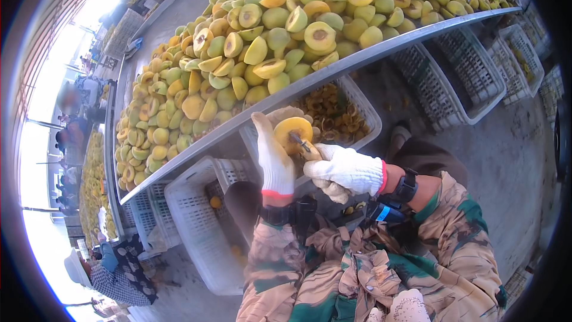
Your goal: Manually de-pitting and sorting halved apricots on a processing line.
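My left hand (pixel 276 154), in a white knit glove with a red cuff, holds a yellow peach half (pixel 292 133) with its cut face towards me. In my right hand (pixel 344 170), gloved the same way, is a small pitting knife (pixel 308 146) with a light handle. Its metal tip touches the middle of the cut face. Whether the stone is still in that half is hidden by the tool. Both hands are just off the metal table's edge, above a white plastic crate (pixel 377 120) of brown-yellow pit scraps (pixel 335 114).
A large heap of halved peaches (pixel 268 44) covers the metal-rimmed table (pixel 393 41). A white crate (pixel 201 228) with a few yellow pieces stands at my left. More crates (pixel 464 89) are under the table at right. Another person (pixel 111 277) works at a second table on the left.
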A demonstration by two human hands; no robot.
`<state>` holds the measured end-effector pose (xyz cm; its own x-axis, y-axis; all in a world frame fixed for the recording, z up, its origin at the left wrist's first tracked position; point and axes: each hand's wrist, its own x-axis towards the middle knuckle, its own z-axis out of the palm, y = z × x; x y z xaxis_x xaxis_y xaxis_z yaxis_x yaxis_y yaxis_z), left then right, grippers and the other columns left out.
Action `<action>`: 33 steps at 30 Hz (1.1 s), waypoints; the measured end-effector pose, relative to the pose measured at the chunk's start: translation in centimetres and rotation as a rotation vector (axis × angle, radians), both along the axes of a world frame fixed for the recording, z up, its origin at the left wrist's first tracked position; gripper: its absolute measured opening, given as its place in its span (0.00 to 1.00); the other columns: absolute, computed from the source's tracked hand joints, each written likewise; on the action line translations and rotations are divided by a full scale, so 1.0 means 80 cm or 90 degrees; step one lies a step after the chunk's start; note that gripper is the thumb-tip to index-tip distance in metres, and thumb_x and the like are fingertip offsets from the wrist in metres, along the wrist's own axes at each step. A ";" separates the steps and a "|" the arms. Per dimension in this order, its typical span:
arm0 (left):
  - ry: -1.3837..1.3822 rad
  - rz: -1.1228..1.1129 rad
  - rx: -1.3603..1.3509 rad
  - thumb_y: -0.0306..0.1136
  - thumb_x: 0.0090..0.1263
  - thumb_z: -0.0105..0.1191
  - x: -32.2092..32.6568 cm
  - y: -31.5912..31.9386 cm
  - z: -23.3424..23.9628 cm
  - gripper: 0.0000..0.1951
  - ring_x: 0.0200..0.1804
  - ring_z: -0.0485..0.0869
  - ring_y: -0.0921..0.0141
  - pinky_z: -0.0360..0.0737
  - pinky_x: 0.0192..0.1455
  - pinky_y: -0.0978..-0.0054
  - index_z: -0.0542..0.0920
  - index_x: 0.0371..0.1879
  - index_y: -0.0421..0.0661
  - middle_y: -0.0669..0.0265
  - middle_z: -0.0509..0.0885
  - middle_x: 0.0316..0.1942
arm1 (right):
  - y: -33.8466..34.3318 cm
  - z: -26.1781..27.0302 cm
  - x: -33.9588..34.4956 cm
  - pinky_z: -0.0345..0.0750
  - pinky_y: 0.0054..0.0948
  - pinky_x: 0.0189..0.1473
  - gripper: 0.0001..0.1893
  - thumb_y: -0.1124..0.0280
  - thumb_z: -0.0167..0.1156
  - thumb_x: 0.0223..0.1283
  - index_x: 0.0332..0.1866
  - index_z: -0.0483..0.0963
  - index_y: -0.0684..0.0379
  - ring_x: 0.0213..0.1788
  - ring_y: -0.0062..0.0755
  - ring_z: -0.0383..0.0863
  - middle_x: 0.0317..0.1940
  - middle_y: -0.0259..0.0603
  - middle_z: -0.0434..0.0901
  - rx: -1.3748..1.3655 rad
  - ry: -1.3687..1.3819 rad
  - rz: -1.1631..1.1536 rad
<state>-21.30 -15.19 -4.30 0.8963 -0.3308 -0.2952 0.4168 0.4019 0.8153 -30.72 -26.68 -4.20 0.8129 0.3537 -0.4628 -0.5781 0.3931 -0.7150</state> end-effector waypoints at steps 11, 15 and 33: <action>-0.132 0.043 0.246 0.55 0.80 0.31 0.004 0.005 -0.034 0.30 0.27 0.83 0.61 0.83 0.33 0.67 0.77 0.40 0.37 0.54 0.83 0.30 | 0.015 -0.034 -0.005 0.73 0.24 0.18 0.12 0.61 0.54 0.68 0.46 0.68 0.59 0.18 0.21 0.73 0.23 0.34 0.72 -0.295 -0.176 -0.005; -0.108 0.011 0.203 0.56 0.79 0.35 0.005 0.014 -0.032 0.30 0.32 0.84 0.63 0.82 0.38 0.69 0.79 0.39 0.37 0.55 0.84 0.32 | 0.009 0.007 0.000 0.76 0.29 0.26 0.15 0.60 0.55 0.66 0.45 0.70 0.61 0.22 0.28 0.78 0.27 0.40 0.77 -0.342 -0.129 0.055; 0.036 -0.080 0.034 0.57 0.77 0.37 0.004 0.010 -0.020 0.30 0.31 0.84 0.56 0.84 0.32 0.60 0.75 0.40 0.35 0.49 0.82 0.32 | 0.028 -0.020 -0.003 0.62 0.21 0.14 0.08 0.65 0.54 0.69 0.37 0.67 0.56 0.12 0.18 0.65 0.17 0.28 0.67 -0.466 -0.240 -0.036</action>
<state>-21.00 -14.41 -5.93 0.8298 -0.4223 -0.3647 0.5078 0.3003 0.8075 -30.97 -24.46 -5.81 0.9672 0.0216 -0.2532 -0.2419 -0.2266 -0.9435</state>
